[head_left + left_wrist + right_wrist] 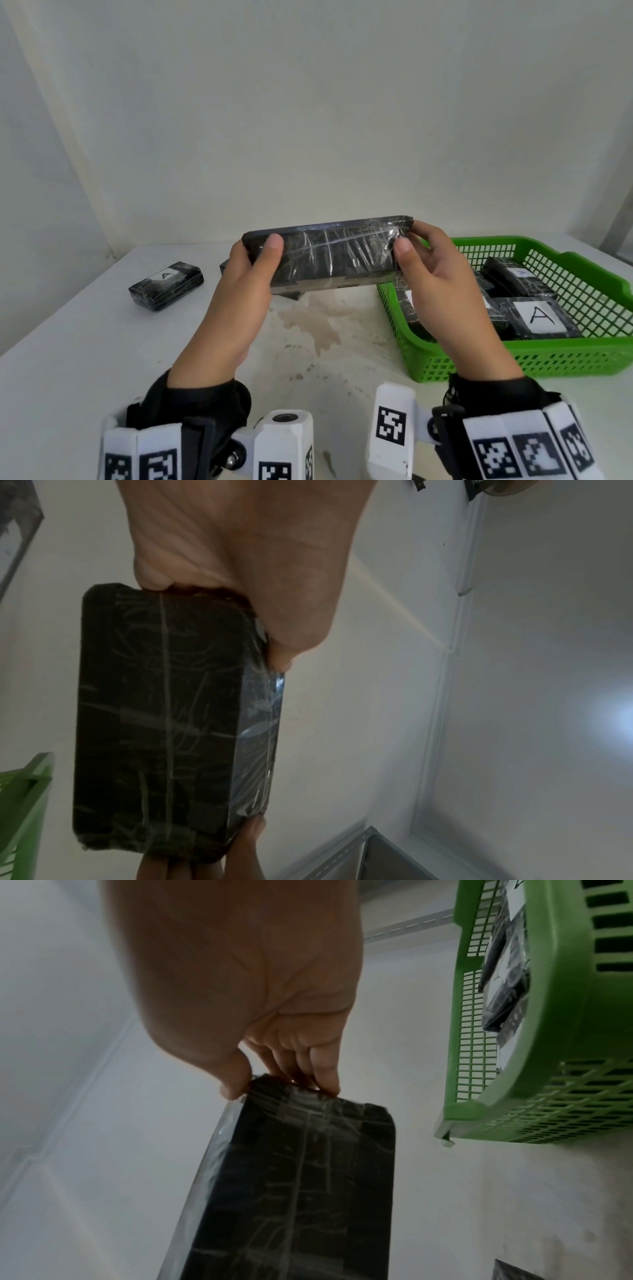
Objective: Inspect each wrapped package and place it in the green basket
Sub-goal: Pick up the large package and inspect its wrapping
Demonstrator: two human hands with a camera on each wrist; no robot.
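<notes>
Wrist rigs with coded markers [496, 445] sit lowest in head view. Left hand [239, 291] and right hand [442, 284] each pinch one end of a black wrapped package [335, 257], thumb on the near face, fingers behind, held up above the table [85, 342]. Step looks like inspection, mid-check. Green basket [513, 356] sits right, several labelled packages inside. One more package [166, 286] lies left on the table. Next likely needs carrying it right, over the rim, lowering in.
</notes>
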